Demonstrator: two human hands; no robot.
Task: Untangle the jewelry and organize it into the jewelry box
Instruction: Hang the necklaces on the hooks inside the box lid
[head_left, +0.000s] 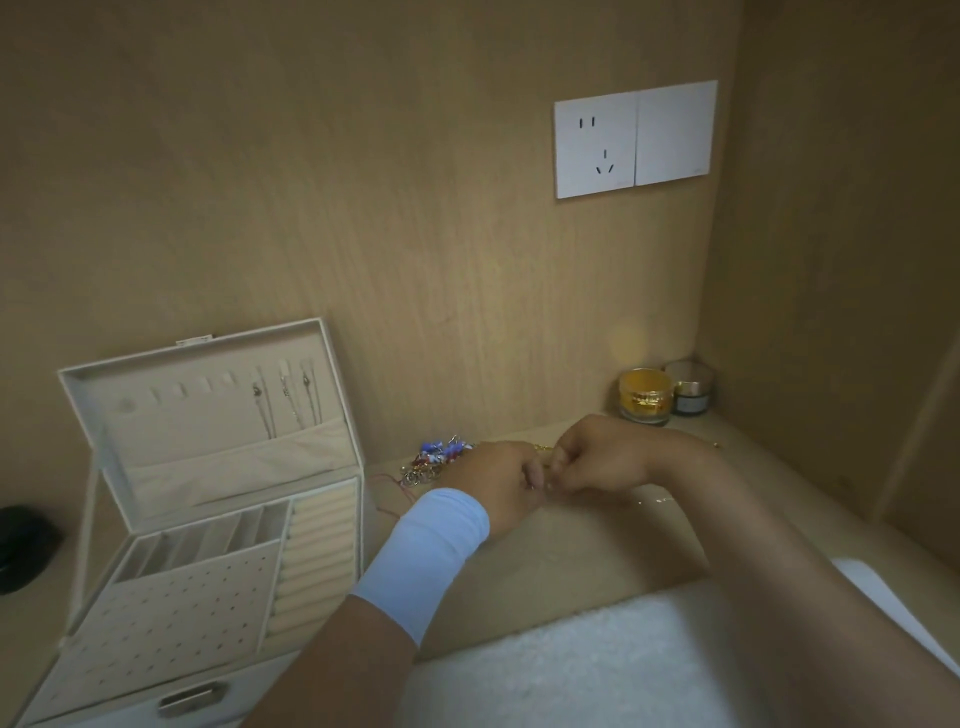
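We locate the jewelry box (218, 467) at the near left of the desk (571, 551), lid raised, with three necklaces (285, 402) already hung in the lid. To its right, against the far wall, lies the tangled heap (436, 457) of beaded and ringed pieces. We judge the heap to be light and limp, so it is liable to drag along as one mass if pulled. We advise lifting one strand at a time, near a clasp or bead and not mid-chain.

The piece in work is a fine gold chain (540, 448), raised just off the desk between the hands. We judge it to be almost weightless, slippery and easily kinked. It should be taken on either side of the knot and eased apart, not tugged.

The left hand (493, 480) and the right hand (597, 460) meet at centre, fingertips nearly touching. Both have fingers curled in a pinch on the chain. The exact grip points are too small to resolve.
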